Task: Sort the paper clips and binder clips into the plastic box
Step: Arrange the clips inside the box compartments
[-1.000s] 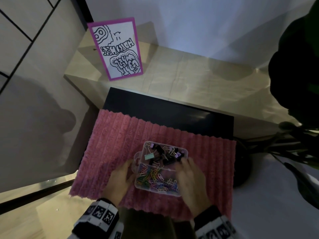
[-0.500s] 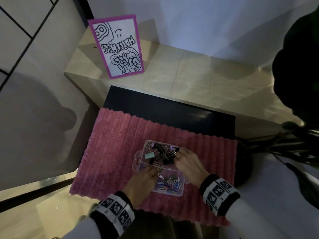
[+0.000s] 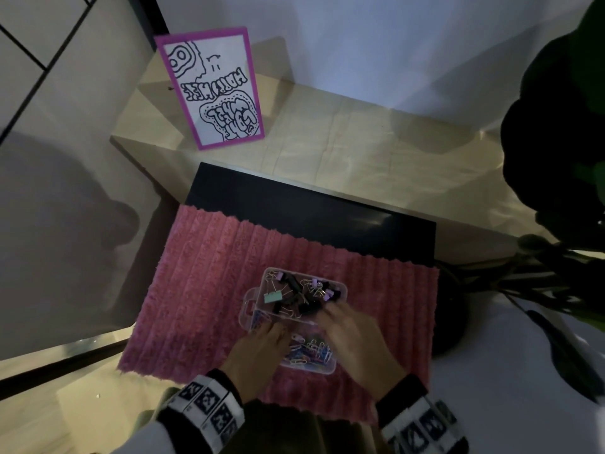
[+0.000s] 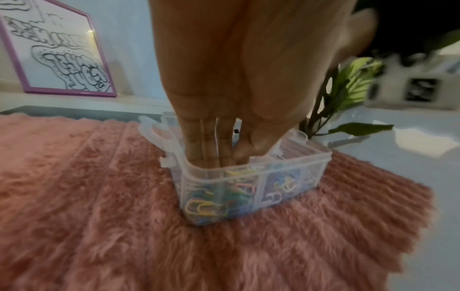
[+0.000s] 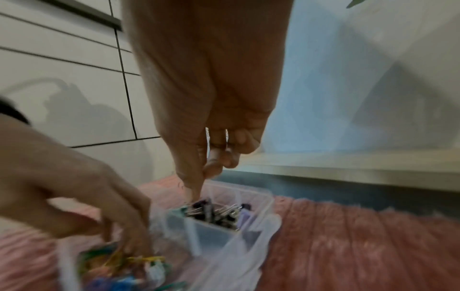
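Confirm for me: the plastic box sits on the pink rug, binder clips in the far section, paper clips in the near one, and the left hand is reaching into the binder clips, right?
Not quite. The left hand has its fingers down among the coloured paper clips in the near section of the plastic box, as the left wrist view shows. The rest holds: box on the pink rug, binder clips in the far section.

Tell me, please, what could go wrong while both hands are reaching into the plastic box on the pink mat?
The light plastic box sits on soft pink mat; the left hand digging among paper clips could tip it. The right hand, at the binder clips, might drag one into the wrong compartment.
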A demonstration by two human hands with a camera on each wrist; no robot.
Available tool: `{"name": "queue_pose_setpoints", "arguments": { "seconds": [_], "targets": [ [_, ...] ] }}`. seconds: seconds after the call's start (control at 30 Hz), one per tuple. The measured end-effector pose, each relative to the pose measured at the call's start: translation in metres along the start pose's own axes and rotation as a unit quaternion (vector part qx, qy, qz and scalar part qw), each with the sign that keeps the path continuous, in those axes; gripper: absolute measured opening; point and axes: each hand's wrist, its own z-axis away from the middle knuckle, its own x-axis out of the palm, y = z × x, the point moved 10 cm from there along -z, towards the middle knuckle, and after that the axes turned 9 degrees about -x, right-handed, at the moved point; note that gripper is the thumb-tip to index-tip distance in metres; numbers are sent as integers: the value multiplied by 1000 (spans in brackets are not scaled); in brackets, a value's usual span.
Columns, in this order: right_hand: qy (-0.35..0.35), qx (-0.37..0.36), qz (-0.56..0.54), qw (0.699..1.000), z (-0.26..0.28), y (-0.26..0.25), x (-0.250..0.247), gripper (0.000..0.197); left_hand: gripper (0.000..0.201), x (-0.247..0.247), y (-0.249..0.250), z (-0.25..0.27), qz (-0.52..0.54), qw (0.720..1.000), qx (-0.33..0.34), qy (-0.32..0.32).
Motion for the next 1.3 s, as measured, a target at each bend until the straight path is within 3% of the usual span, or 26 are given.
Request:
{"name": "queue_pose_setpoints", "arguments": {
  "seconds": [0.13,0.2,0.23,0.3,0.4,0.5,0.6,0.7,0.83,0.97,1.07,1.13,1.2,1.3],
  "targets": [
    [-67,-2,-23,997,19,-37,32,34,49,-6,-12,11,49,999,7,-6],
    [-46,-8,-34,998,16,-48,37,29,54,-21,-15,16,54,998,4,27],
    [-26,-13,-40,999,13,-53,38,25,55,-24,-13,17,47,998,7,31],
    [-25,-18,-50,998,8,-59,48,38,56,-29,-7,16,3,999,15,42],
    [-57,-3,-55,997,3,-57,63,41,64,-16,-1,12,-78,996,14,44],
    [-86,33,-67,993,13,-53,73,40,64,-9,1,14,-94,995,11,44],
    [-89,40,-51,994,28,-54,70,23,54,-5,1,21,-99,994,18,36],
    [-87,41,-61,993,33,-52,61,41,47,-7,-1,26,-91,995,21,37],
    [-43,69,-65,995,27,-38,39,58,54,-23,-5,24,-91,995,9,43],
    [-26,82,-65,994,20,-36,31,54,66,-22,-12,17,-135,989,-49,-24],
    [-47,91,-50,993,19,-38,38,62,58,2,-12,18,-190,977,-44,-84],
    [-57,101,-50,992,22,-40,45,68,56,0,-6,18,-197,977,-35,-76],
    [-45,99,-36,993,25,-44,47,60,55,5,-10,20,-196,977,-44,-75],
    [-48,122,-20,991,28,-47,51,53,54,1,-11,22,-193,980,-44,-21]
  ]
}}
